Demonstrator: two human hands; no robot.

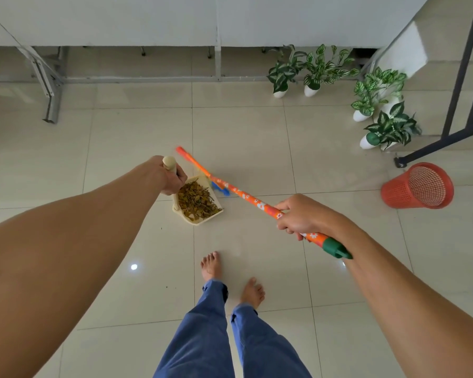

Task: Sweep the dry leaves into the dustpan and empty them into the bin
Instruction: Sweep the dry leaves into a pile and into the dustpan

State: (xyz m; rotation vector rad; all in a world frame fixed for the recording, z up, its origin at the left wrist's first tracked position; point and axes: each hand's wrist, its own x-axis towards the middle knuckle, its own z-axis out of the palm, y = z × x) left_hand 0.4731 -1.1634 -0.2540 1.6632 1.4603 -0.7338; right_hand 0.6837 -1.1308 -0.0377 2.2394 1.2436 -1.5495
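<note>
Left hand (170,178) curls round the handle of the dustpan (194,220), dry leaves (197,201) heaped in it just below; right hand (298,215) grips the broom (241,194); bin (393,193) well apart, rightward

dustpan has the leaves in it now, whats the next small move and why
Probably lift the dustpan with the left hand, keeping it level, and start toward the red bin on the right. The dry leaves are piled inside it, I see none loose on the tiles, the left hand grips its handle, and the broom in the right hand sits at the pan's far edge.
</note>
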